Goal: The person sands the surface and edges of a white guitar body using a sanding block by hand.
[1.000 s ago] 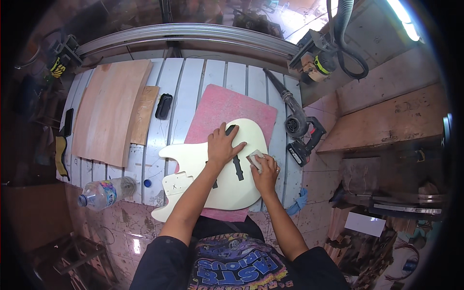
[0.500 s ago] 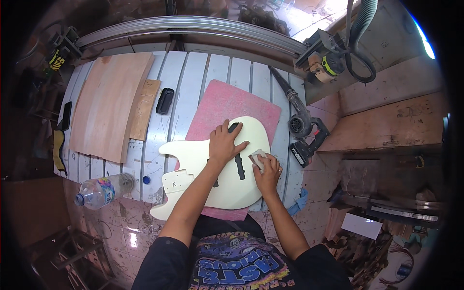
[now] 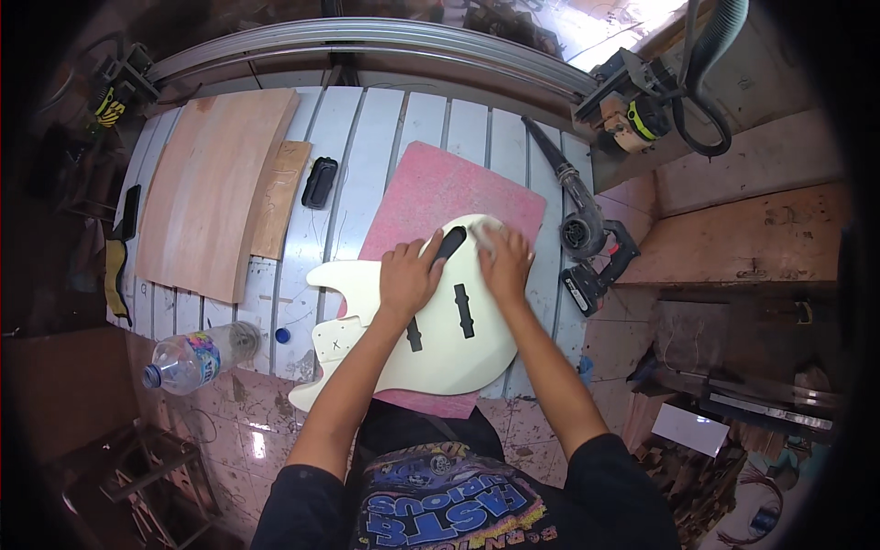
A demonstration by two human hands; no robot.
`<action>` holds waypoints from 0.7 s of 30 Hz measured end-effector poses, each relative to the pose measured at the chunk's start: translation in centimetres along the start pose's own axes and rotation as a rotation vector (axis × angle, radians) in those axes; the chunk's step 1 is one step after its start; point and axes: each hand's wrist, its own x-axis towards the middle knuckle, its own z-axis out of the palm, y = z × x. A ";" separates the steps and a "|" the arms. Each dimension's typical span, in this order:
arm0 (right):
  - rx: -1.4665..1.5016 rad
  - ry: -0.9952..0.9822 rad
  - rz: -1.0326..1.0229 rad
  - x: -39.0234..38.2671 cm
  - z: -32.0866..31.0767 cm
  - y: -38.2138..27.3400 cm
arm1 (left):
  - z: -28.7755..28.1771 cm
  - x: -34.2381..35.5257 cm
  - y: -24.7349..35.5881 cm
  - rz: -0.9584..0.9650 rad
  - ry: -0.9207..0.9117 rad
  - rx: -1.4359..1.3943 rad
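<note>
A cream-white electric guitar body (image 3: 440, 367) with dark routed slots and a cavity lies on a pink mat (image 3: 426, 188). Flat against its upper left part rests my left hand (image 3: 409, 282), its fingers spread just left of the long dark cavity. My right hand (image 3: 506, 264), smeared by motion, is at the far right edge of the body. Its fingers close over a pale folded piece of sandpaper (image 3: 478, 238), pressed to the surface; most of the piece is blurred or covered.
The slatted bench carries a wide wooden board (image 3: 211, 192), a black case (image 3: 319, 182), a clear bottle (image 3: 197, 359) lying down and a blue cap (image 3: 282, 335). On the right lies a cordless blower (image 3: 581, 234). A metal rail (image 3: 385, 41) crosses beyond the bench.
My right hand has moved away from me along the body's right side with the sandpaper. The left hand has shifted slightly left and nearer, uncovering the dark cavity.
</note>
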 end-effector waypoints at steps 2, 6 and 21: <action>-0.060 0.010 -0.181 -4.9 0.9 -1.7 | -0.6 -0.9 -1.6 0.023 0.078 0.047; -0.139 -0.038 -0.016 -1.3 0.1 -0.1 | -1.0 -0.9 -1.4 0.057 0.053 0.051; -0.120 0.057 -0.031 0.0 0.9 0.4 | -1.4 0.7 -2.6 0.042 -0.042 -0.074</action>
